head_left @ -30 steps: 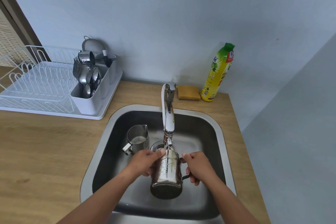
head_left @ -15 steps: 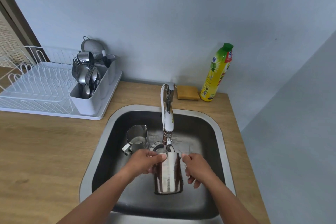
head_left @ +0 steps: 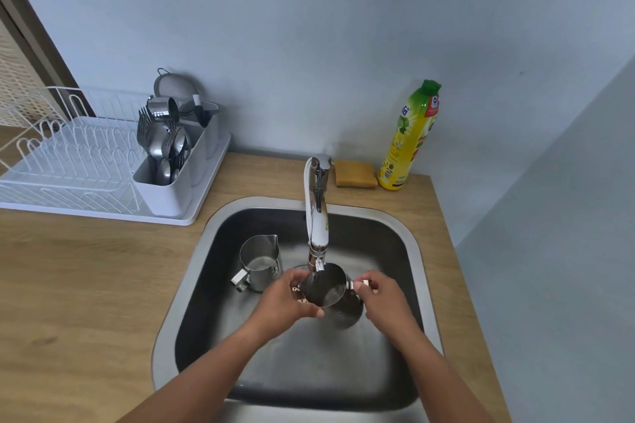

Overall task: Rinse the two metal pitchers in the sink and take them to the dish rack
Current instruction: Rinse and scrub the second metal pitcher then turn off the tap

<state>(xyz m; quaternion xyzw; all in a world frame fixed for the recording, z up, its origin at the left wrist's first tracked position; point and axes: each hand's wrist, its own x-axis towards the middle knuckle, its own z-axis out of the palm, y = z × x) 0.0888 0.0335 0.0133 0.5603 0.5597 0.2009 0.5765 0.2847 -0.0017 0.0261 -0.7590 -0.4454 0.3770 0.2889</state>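
Head view, looking down on a wooden table [head_left: 86,285] set against a pale blue-grey wall [head_left: 309,45], with a second wall [head_left: 567,251] closing the right side. A steel sink [head_left: 417,251] is sitting recessed in the table, its chrome tap [head_left: 318,213] reaching toward the near side. Both hands are working over the basin: the left hand [head_left: 283,299] is wrapping the body of a metal pitcher [head_left: 330,292], while the right hand [head_left: 385,295] is pinching its handle, so both are closed on it. That pitcher is tilting with its mouth turned up toward the spout, directly beneath the tap. A second pitcher [head_left: 259,263] is standing upright on the sink floor, just left of the held one and apart from it. On the far left, a white dish rack [head_left: 68,161] is holding a cutlery caddy [head_left: 165,192] filled with spoons and forks. Behind the sink, a yellow sponge [head_left: 355,173] is lying beside a yellow-green detergent bottle [head_left: 409,141], which is standing against the wall.
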